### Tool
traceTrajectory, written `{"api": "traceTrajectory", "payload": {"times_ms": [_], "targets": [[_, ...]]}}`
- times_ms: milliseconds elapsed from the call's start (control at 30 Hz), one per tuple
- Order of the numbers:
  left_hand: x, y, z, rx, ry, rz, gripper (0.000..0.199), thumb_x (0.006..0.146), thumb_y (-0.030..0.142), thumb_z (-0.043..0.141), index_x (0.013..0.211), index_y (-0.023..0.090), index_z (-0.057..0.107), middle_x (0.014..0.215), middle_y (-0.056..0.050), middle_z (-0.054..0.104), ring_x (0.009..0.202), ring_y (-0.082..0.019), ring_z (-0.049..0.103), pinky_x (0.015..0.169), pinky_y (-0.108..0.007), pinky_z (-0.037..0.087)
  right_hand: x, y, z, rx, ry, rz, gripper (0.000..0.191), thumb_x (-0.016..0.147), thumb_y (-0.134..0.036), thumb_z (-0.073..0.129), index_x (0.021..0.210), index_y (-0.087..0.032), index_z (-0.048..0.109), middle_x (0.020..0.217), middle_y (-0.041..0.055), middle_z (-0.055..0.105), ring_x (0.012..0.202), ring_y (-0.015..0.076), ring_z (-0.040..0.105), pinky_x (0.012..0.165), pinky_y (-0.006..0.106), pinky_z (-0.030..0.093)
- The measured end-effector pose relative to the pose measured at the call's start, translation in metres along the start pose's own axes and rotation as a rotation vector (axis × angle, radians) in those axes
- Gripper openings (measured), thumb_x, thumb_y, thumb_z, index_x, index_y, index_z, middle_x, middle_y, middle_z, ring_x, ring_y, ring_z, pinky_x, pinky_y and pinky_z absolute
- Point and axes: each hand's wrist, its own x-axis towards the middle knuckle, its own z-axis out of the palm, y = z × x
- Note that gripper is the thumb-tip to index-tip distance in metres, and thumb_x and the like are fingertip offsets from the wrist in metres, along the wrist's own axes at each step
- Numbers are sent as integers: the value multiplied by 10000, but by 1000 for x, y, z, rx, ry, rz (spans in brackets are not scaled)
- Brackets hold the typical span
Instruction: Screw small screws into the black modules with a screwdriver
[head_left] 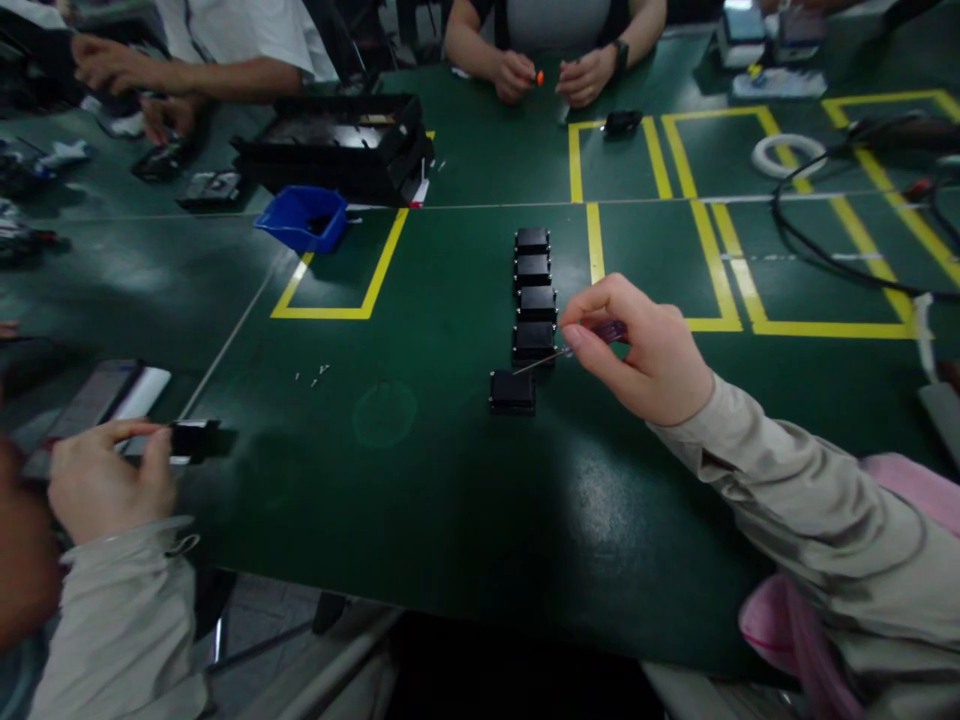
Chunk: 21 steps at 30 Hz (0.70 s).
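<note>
My right hand (pixel 637 350) is closed on a thin screwdriver (pixel 611 330) with a purplish clear handle. Its shaft slants down to the left, and the tip is over or against the nearest black box (pixel 512 390); contact is hard to tell. Behind that box, several similar black boxes (pixel 533 268) stand in a row leading away from me, with small silvery spots at their corners. Far to the left, my left hand (pixel 116 478) pinches a small black part (pixel 193 440) with a pale lower edge, just above the table. Several tiny screws (pixel 319 374) lie between my hands.
A blue scoop-shaped bin (pixel 304 218) sits before a black crate (pixel 337 145). Yellow tape (pixel 322 313) marks the green table. At right are a white ring (pixel 787 155) and black cables (pixel 814 260). Co-workers' hands (pixel 589 75) are across the table and at left.
</note>
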Motion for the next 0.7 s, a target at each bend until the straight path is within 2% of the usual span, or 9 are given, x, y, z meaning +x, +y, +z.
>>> {"api": "traceTrajectory", "payload": {"times_ms": [200, 333, 433, 567, 700], "targets": [[-5, -3, 4, 7, -34, 17, 165, 819, 391, 528, 832, 233, 482, 784, 6, 367, 796, -209, 397, 628, -226, 186, 0, 0, 0, -25, -34, 22, 228, 948, -330, 446, 1004, -186, 614, 884, 38, 646, 760, 137, 634, 691, 269, 506], [-3, -5, 8, 3, -34, 36, 197, 823, 415, 527, 848, 225, 482, 786, 3, 327, 762, -194, 356, 611, -212, 154, 0, 1, 0, -15, -30, 16, 221, 947, -328, 452, 994, -182, 611, 887, 37, 643, 754, 131, 633, 690, 262, 505], [-1, -4, 10, 18, -40, -8, 203, 799, 405, 543, 841, 213, 493, 761, 6, 289, 689, -170, 287, 605, -215, 129, 0, 1, 1, -6, -33, 12, 224, 945, -324, 451, 999, -180, 614, 886, 37, 637, 753, 130, 629, 694, 264, 507], [1, 4, 10, 60, -55, -78, 173, 770, 375, 541, 816, 218, 483, 735, 13, 249, 633, -162, 203, 603, -231, 107, 0, 2, 1, -7, -43, 2, 230, 947, -321, 444, 1001, -181, 618, 876, 30, 628, 740, 125, 619, 689, 261, 506], [1, 12, 6, 64, -103, -82, 178, 741, 372, 534, 827, 231, 468, 731, 14, 248, 624, -169, 188, 618, -242, 113, 0, 2, 1, -6, -44, 5, 222, 944, -321, 448, 988, -185, 617, 876, 28, 626, 737, 125, 615, 692, 264, 509]]}}
